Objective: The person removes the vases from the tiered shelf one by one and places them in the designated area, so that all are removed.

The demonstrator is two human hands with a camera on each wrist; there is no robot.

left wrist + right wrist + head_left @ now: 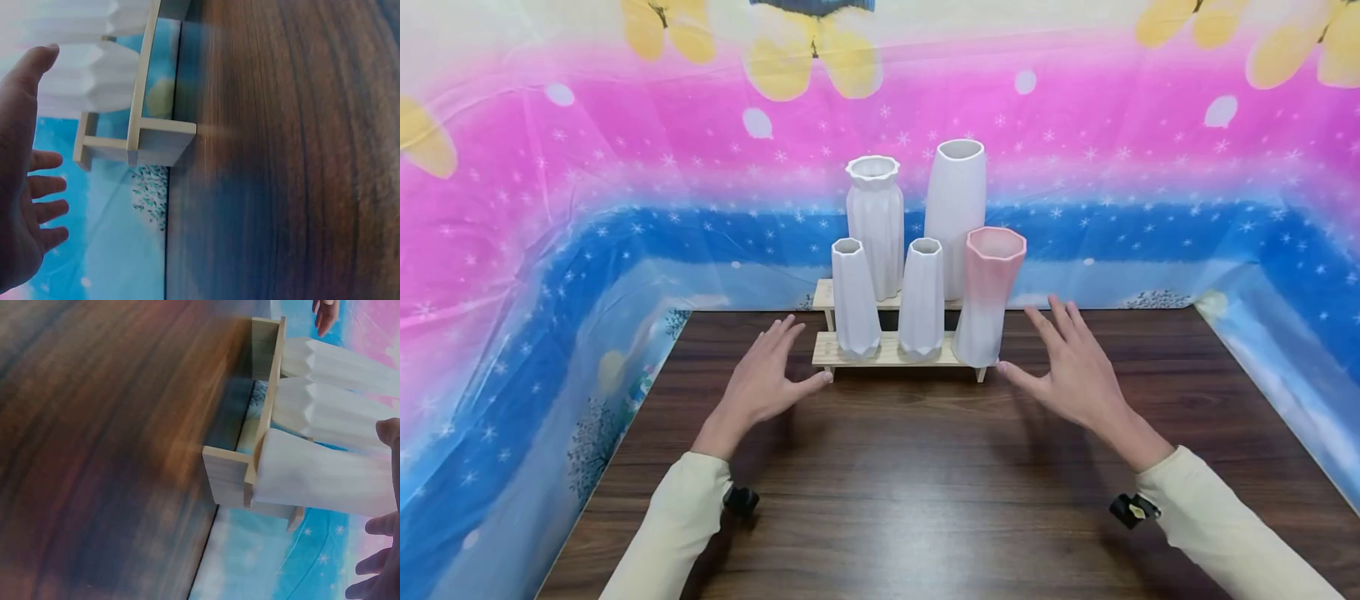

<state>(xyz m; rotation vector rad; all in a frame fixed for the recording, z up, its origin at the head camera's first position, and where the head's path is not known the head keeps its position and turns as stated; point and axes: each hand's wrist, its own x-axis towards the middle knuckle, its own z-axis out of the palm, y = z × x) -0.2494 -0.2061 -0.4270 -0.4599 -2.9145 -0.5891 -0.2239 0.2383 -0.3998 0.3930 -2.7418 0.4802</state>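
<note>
A light wooden two-step stand (891, 361) holds several upright vases. On its lower step are two slim white vases, the left one (854, 304) and the middle one (922, 304), with a pink-to-white vase (988, 292) at the right end. A white ruffled-rim vase (876, 225) and a tall white vase (956, 208) occupy the upper step. My left hand (763, 371) is beside the stand's left end, fingers spread and holding nothing. To the right, my right hand (1075, 371) has its fingers extended, its thumb tip close to the pink vase's base.
The stand is near the back edge of a dark wood-grain table (880, 492). A pink and blue patterned cloth (662, 142) hangs behind and along both sides. Each wrist wears a small black camera, one at the left (742, 502) and one at the right (1133, 510).
</note>
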